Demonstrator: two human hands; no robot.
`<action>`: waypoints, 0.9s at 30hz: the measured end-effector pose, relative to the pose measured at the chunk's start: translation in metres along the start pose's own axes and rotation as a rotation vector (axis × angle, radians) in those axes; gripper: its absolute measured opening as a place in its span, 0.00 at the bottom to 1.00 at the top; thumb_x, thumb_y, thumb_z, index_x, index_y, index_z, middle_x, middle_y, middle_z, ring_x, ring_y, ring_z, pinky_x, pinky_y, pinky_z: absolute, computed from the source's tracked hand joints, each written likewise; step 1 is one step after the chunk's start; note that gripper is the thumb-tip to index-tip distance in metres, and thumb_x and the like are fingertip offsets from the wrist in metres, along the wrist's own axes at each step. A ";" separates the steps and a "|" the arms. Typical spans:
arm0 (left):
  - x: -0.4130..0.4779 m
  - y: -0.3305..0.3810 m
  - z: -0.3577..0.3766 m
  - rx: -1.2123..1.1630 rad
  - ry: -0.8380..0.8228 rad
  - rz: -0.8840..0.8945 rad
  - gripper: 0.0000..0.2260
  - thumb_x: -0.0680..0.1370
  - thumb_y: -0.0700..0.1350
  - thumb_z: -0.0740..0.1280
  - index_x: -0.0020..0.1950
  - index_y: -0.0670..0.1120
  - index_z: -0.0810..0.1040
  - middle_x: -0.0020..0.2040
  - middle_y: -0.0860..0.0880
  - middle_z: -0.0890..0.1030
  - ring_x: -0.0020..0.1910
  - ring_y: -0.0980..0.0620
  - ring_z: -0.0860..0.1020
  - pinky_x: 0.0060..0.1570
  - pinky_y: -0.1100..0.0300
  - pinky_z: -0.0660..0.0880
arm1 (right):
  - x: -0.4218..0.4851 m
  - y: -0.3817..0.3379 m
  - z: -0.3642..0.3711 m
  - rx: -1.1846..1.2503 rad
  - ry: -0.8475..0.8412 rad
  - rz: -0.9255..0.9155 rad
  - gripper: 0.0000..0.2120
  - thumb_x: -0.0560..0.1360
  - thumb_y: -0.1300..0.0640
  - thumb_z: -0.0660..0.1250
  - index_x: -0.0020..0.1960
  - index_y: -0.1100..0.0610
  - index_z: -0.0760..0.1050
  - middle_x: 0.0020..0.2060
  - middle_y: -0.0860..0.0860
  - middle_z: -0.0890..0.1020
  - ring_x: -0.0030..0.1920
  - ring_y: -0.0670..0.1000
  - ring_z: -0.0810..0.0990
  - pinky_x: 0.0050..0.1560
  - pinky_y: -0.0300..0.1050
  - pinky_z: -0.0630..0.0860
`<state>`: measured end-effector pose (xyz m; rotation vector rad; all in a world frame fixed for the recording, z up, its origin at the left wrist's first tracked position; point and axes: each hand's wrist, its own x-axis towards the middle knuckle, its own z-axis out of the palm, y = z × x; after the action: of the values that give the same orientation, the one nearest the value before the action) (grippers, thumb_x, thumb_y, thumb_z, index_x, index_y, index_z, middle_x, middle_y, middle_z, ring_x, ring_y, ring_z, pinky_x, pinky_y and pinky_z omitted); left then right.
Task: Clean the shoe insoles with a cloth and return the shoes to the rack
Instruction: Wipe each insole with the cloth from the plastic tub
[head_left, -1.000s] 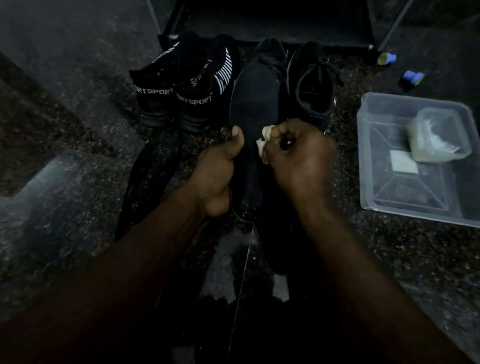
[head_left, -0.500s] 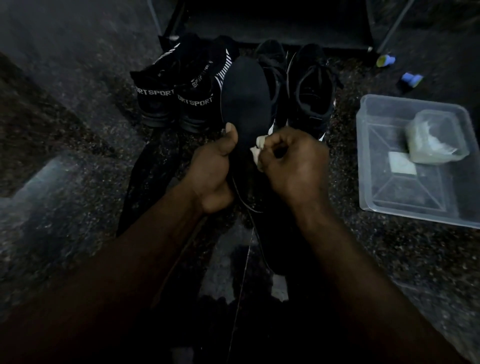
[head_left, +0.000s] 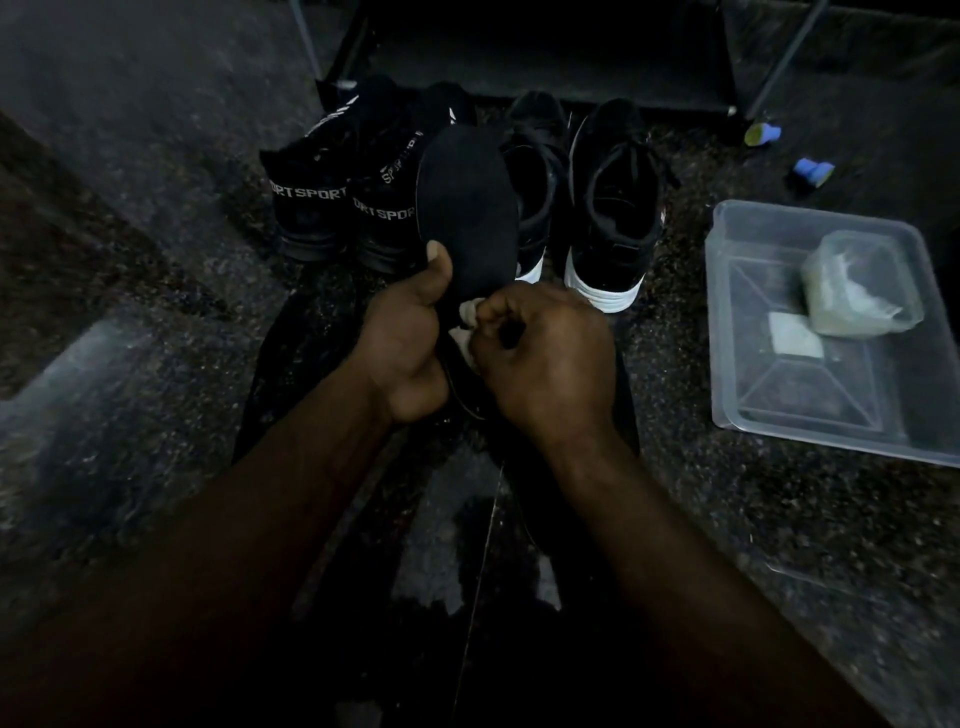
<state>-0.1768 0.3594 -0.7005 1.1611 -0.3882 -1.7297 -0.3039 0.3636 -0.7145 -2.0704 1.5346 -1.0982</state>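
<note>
On the dark speckled stone floor (head_left: 156, 322), at far left, only glare and shadow. Further right, in front of the black shoe rack (head_left: 545, 57), a pair of black high-top shoes (head_left: 343, 208) printed "SPORT" in pale letters, side by side and touching, heels toward the camera. In front of their right edge, partly covering the second shoe, a black insole (head_left: 467, 208), held upright with its rounded end up. Gripped low down by the left hand (head_left: 405, 338), thumb pressed flat against the insole's near face, the other fingers wrapped behind it and hidden. Just right of that thumb, a small white cloth (head_left: 467, 322) bunched against the lower part of the insole. Closed into a fist around the cloth, the right hand (head_left: 545, 353), fingers curled tight and pinching the fabric, knuckles up. Behind the hands, a pair of black lace-up shoes with white soles (head_left: 613, 218), standing close together, the left one partly hidden by the insole. Well to the right, a clear plastic tray (head_left: 727, 332) on the floor, holding a small clear tub (head_left: 857, 291) and a pale square pad (head_left: 795, 335). Beyond the tray, near the rack's leg, two small blue objects (head_left: 813, 171), too small to identify.
</note>
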 end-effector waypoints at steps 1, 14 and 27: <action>-0.001 -0.001 0.000 0.011 0.001 -0.009 0.33 0.85 0.64 0.53 0.74 0.38 0.73 0.73 0.34 0.72 0.65 0.40 0.76 0.65 0.47 0.76 | 0.001 0.001 0.000 -0.019 0.039 0.002 0.03 0.71 0.55 0.76 0.41 0.51 0.82 0.41 0.47 0.85 0.44 0.54 0.82 0.47 0.53 0.79; 0.006 -0.009 -0.004 0.143 0.151 0.148 0.20 0.85 0.56 0.61 0.68 0.42 0.77 0.54 0.42 0.84 0.50 0.44 0.83 0.50 0.52 0.80 | 0.007 -0.005 -0.011 0.154 -0.241 0.065 0.05 0.66 0.52 0.77 0.40 0.50 0.84 0.35 0.40 0.83 0.38 0.42 0.82 0.42 0.47 0.81; -0.004 -0.018 0.007 0.200 -0.125 0.167 0.12 0.84 0.33 0.57 0.57 0.39 0.80 0.48 0.43 0.85 0.45 0.49 0.84 0.46 0.58 0.81 | 0.023 0.027 -0.020 0.163 0.091 0.221 0.03 0.72 0.54 0.74 0.45 0.49 0.85 0.41 0.42 0.86 0.42 0.41 0.84 0.46 0.42 0.81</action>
<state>-0.1918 0.3694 -0.7075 1.1283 -0.7283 -1.6489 -0.3338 0.3359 -0.7103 -1.7204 1.6129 -1.2031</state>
